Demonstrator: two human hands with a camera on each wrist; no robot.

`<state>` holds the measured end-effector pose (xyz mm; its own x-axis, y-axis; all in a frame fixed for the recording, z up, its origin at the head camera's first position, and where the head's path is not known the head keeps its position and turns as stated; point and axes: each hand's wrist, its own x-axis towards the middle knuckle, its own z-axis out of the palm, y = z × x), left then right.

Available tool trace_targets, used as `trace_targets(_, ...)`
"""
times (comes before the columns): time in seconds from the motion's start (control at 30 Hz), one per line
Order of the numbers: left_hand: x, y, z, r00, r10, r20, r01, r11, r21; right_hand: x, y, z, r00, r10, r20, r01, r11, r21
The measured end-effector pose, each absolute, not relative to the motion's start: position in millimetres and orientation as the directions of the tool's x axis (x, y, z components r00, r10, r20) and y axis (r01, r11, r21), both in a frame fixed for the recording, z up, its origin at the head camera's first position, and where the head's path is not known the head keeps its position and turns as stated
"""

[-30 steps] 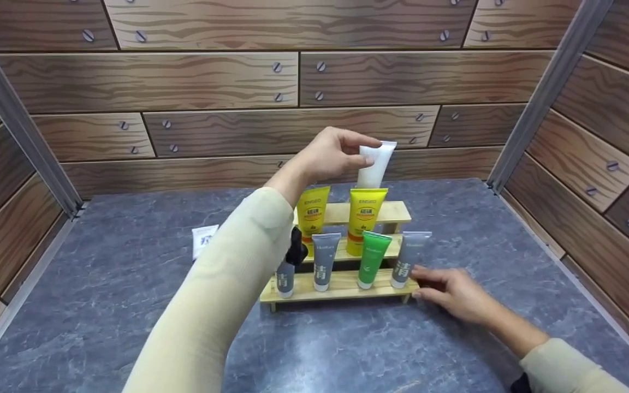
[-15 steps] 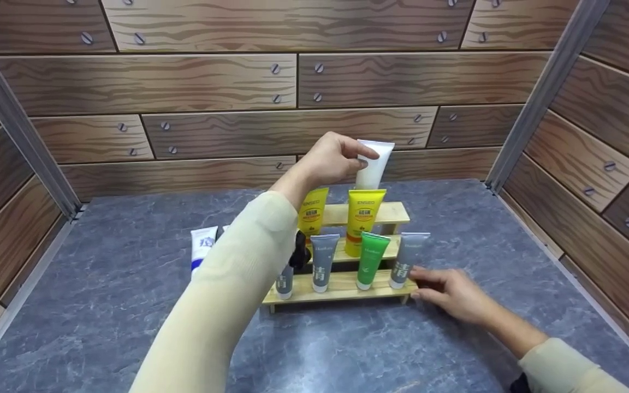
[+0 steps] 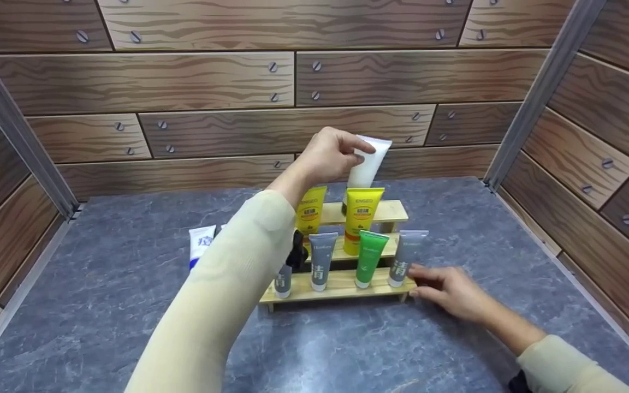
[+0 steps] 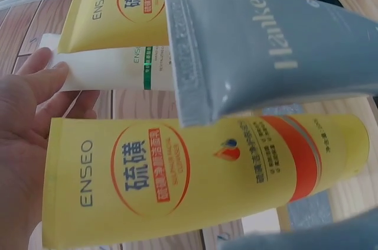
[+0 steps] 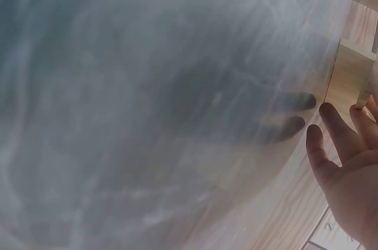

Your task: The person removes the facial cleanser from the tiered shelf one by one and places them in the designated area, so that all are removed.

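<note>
In the middle of the head view, rack: a three-step pale wooden rack (image 3: 342, 281) stands on the grey table (image 3: 314, 349).
White tube: just above centre, the white tube (image 3: 368, 164) leans, flat end up and to the right, its lower part over the top step and partly behind a yellow tube; whether its cap touches the wood cannot be told. The left wrist view shows a green band printed on it.
Left hand: at upper centre, the person's left hand (image 3: 328, 155) pinches the white tube by its flat end, between thumb and fingers.
Right hand: at lower right, the person's right hand (image 3: 456, 295) pinches the rack's front right end between thumb and forefinger; at the right edge of its own wrist view, other fingers reach out fairly straight.
Middle step: two yellow tubes (image 3: 362, 218) stand here, the left one partly covered by the left sleeve (image 3: 243, 267).
Front step: from left to right, a half-hidden grey tube (image 3: 283, 285), a second grey tube (image 3: 322, 262), a green tube (image 3: 371, 259) and a third grey tube (image 3: 406, 256) beside the right hand.
Left of the sleeve: a blue-and-white tube (image 3: 201, 243), its lower part hidden.
Background: wood-patterned wall (image 3: 211, 82).
</note>
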<state>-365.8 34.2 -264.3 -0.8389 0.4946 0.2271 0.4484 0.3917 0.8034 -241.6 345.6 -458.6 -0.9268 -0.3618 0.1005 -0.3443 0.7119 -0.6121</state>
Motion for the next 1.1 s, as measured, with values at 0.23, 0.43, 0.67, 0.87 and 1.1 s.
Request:
trace_targets(0.23,-364,22,-256,-0.85,0.443,0.285,0.461,0.363,0.81,-242,343,-458,-0.906,-0.394,0.155,-0.407,0.71,-0.574)
trace_targets(0.43,-359,10,-248,-0.852,0.394,0.345,0.478,0.314,0.82,-242,343,-461,-0.911,-0.392,0.125,-0.386,0.708,-0.591)
trace_targets(0.67,-356,-8,-239,-0.875,0.329,0.354,0.442,0.246,0.863,-242,346,-460,-0.919,-0.375,0.123,-0.372,0.717,-0.59)
trace_targets(0.87,-355,-30,-229,-0.894,0.27,0.357,0.416,0.21,0.885,-242,347,-457,-0.923,-0.368,0.115,-0.362,0.725,-0.586)
trace_targets(1.1,-353,-63,-225,-0.902,0.212,0.377,0.418,0.207,0.884,-243,344,-457,-0.921,-0.368,0.125,-0.369,0.726,-0.581)
